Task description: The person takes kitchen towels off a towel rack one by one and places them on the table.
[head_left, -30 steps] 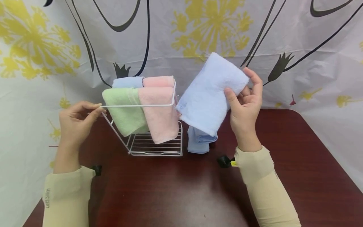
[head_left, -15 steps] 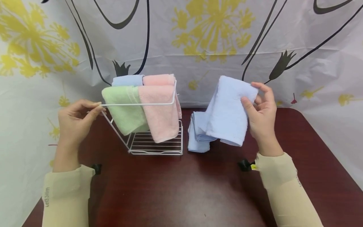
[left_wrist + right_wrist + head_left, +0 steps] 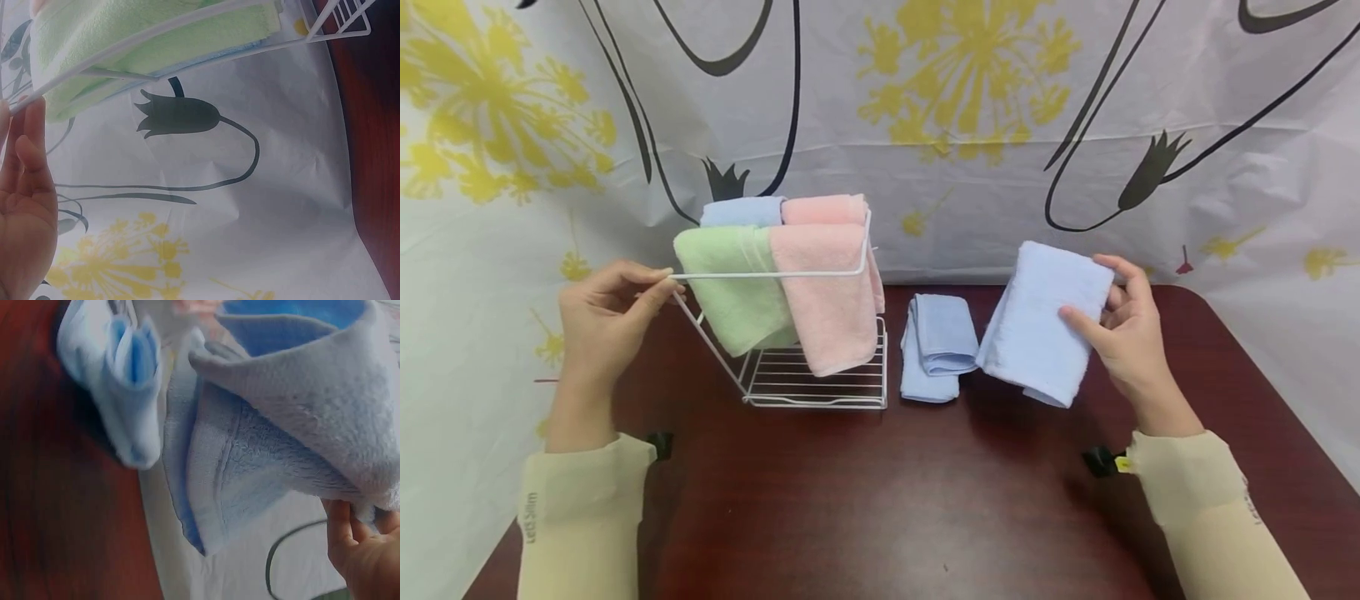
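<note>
On the left, my left hand (image 3: pixel 606 321) pinches the top corner of a white wire rack (image 3: pixel 816 403) between thumb and fingers. Over the rack's upper part hang a green towel (image 3: pixel 737 287) and a pink towel (image 3: pixel 827 308). Behind them show a blue towel (image 3: pixel 741 212) and another pink one (image 3: pixel 823 209). My right hand (image 3: pixel 1123 342) grips a folded light blue towel (image 3: pixel 1048 321) by its right edge, held above the table. Between rack and held towel, a folded blue towel (image 3: pixel 938 342) lies on the table; the right wrist view shows its layered folds (image 3: pixel 134 356).
The dark red table (image 3: pixel 880 500) has a rounded far right corner. Behind it hangs a pale cloth (image 3: pixel 820 92) with yellow and grey flower prints. Black wrist-worn pieces (image 3: pixel 1101 461) sit beside the sleeves.
My right hand has moved right and down with the light blue towel, leaving the folded blue towel on the table uncovered. My left hand and the rack have hardly moved.
</note>
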Tool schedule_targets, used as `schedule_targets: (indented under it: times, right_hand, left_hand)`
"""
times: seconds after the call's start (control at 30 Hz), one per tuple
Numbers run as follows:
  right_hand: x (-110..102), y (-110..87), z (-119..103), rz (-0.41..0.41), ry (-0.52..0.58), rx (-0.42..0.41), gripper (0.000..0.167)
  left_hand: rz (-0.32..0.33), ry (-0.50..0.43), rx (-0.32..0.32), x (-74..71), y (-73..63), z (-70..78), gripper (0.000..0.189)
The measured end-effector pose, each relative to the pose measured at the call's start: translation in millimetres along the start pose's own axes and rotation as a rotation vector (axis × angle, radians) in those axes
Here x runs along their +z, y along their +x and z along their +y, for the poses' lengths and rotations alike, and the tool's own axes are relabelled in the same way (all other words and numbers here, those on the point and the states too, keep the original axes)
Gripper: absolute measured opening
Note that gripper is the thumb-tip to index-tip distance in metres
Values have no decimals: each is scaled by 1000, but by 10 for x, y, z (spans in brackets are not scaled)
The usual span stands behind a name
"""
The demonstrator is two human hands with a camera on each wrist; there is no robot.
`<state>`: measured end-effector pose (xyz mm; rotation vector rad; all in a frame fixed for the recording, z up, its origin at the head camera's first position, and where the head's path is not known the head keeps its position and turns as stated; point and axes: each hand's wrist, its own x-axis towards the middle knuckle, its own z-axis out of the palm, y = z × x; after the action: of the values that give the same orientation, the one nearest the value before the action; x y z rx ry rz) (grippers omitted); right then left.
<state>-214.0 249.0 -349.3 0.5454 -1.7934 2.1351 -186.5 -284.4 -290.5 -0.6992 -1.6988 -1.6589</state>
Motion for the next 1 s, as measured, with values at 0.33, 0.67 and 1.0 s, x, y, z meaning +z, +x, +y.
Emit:
schedule_targets:
  times: [0.33,0.67,1.0]
  right_hand:
    - [-221,25,125,-175,-47,188,63]
    - [-208,119,420,-267,-243,430,61]
    - [-212,183,714,-275,-239,415,58]
  left_hand:
    - [8,8,10,-7,-4,8,8]
    - [-5,15,17,5,-15,-21,9]
    - [-8,0,18,-1,-20,-24,9]
